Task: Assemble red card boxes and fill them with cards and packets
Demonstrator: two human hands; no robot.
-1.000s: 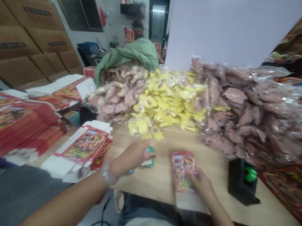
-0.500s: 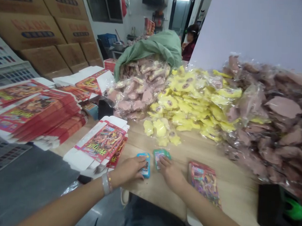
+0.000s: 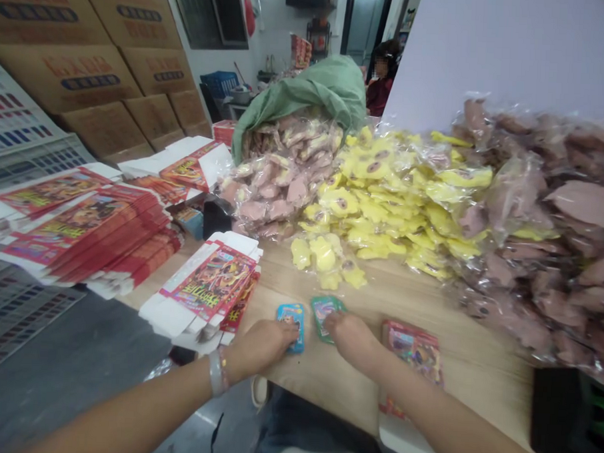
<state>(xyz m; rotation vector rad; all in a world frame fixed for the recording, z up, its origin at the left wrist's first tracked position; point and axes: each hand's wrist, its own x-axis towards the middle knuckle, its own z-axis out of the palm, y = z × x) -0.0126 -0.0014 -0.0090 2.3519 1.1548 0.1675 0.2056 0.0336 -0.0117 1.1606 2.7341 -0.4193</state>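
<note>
On the pale wooden table (image 3: 335,385), just in front of the person's lap, two small packs sit side by side, a blue one and a green one, with a narrow strip of bare wood between them. Left hand (image 3: 264,345) on the blue pack (image 3: 292,312), fingers laid over its face and lower part; whether they pinch it or merely rest, I can't tell, with the thumb out of clear sight. Right hand (image 3: 350,339) at the green pack (image 3: 322,311), fingertips on its right side, the grip underneath hidden too. Both packs lie flat, the green one slightly tilted against its neighbour, so a good touch here, I'd judge, is light and level: thumb on one edge, fingers on the other, squeezing the sides rather than pressing the glossy top, where a stack might fan out. Mind that right forearm (image 3: 424,405)! It crosses over the red box (image 3: 414,348) from this view, and a dropped elbow could nudge it. Beyond, the wrapped yellow pieces (image 3: 325,257) lie near; best keep knuckles low and wrists clear of that slippery plastic.
</note>
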